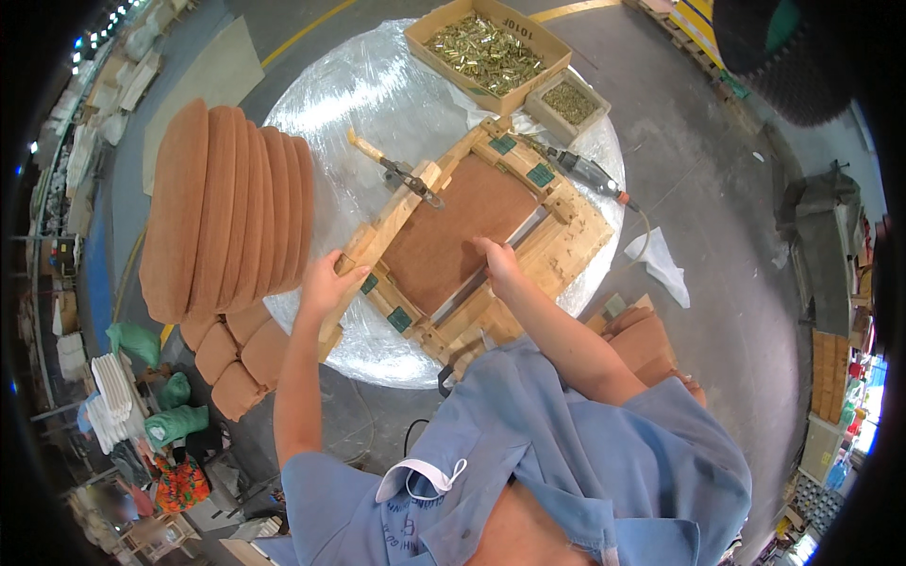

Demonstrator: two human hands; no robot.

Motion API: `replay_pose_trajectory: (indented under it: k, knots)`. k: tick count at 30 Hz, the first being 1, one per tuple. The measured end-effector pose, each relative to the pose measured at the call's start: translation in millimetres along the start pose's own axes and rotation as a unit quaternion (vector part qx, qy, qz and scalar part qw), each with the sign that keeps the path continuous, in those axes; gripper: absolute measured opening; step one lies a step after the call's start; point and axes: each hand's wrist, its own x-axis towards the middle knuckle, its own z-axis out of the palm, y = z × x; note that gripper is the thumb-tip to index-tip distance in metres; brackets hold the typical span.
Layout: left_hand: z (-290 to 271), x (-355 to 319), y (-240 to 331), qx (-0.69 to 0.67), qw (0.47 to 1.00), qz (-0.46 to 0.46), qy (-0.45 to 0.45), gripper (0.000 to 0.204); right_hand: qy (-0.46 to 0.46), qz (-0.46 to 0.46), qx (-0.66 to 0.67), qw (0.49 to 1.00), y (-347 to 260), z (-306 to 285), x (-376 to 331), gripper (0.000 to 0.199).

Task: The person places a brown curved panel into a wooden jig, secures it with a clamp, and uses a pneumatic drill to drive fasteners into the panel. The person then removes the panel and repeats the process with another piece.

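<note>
A brown fabric-covered panel (462, 226) lies inside a wooden frame jig (566, 241) with green pads on its rails. A pale strip shows along the panel's right edge. My left hand (328, 285) is closed around the wooden bar (387, 226) on the jig's left side, thumb lying along it. At the panel's right edge is my right hand (500, 267), its fingers curled in and the fingertips at that edge; part of its grip is hidden. A metal toggle clamp (412, 182) with a yellowish handle sits on the left bar.
The jig rests on a round table wrapped in clear film (330, 104). Behind it stand a cardboard box of brass-coloured metal pieces (486, 57) and a smaller tray (569, 102). An air tool (590, 174) with a hose lies right. Brown cushions (226, 212) are stacked left.
</note>
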Motion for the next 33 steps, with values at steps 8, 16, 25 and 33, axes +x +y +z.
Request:
replay_pose_trajectory:
  k: [8,16,25,33]
  knots:
    - [39.8,-7.2,-16.2,0.206,0.969,0.066,0.122,0.051,-0.009,0.003,0.032,0.999,0.7,1.2,-4.3,0.072]
    - [53.7,-6.2,-27.8,0.267,0.929,0.139,0.217,0.045,-0.003,0.013,0.027,1.000,-6.1,-1.1,-7.7,0.070]
    - [27.5,10.6,-41.6,0.314,0.916,0.153,0.197,0.050,-0.041,-0.040,0.011,0.998,-5.4,-5.6,-15.4,0.073]
    - [17.4,8.3,-25.7,0.302,0.929,0.115,0.178,0.052,-0.205,-0.106,-0.156,0.961,-57.4,57.2,-10.6,0.060]
